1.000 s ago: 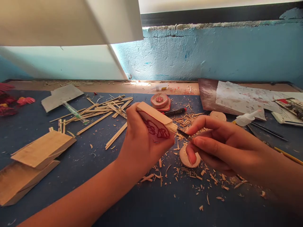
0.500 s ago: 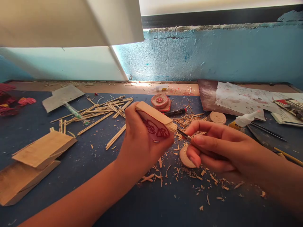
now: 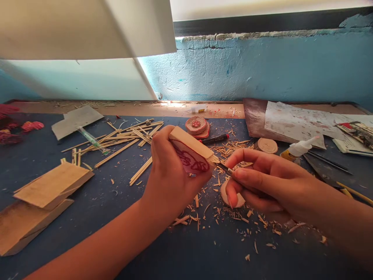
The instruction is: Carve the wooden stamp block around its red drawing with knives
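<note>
My left hand (image 3: 171, 171) is wrapped round a pale wooden block (image 3: 190, 144), tilted, with dark red marker lines on the face toward me. Its right end is cut rough and splintered. In my right hand (image 3: 262, 179) a carving knife (image 3: 225, 168) with a slim metal shaft is pinched between thumb and fingers. The tip meets the block's cut end; the blade is mostly hidden there. Below the knife, a round wood slice (image 3: 233, 196) lies among wood shavings (image 3: 230, 147) on the dark blue tabletop.
Two wooden blocks (image 3: 54, 184) are stacked at left, near thin wooden sticks (image 3: 125, 136). Behind my hands lie a painted wood slice (image 3: 196, 125) and a marker (image 3: 215, 139). At right are another wood slice (image 3: 266, 145), a glue bottle (image 3: 298, 148) and stained paper (image 3: 297, 120).
The block has turned slightly in my left hand, its cut end tipping lower. The knife has shifted a little left and down, and its tip now sits against the splintered end.
</note>
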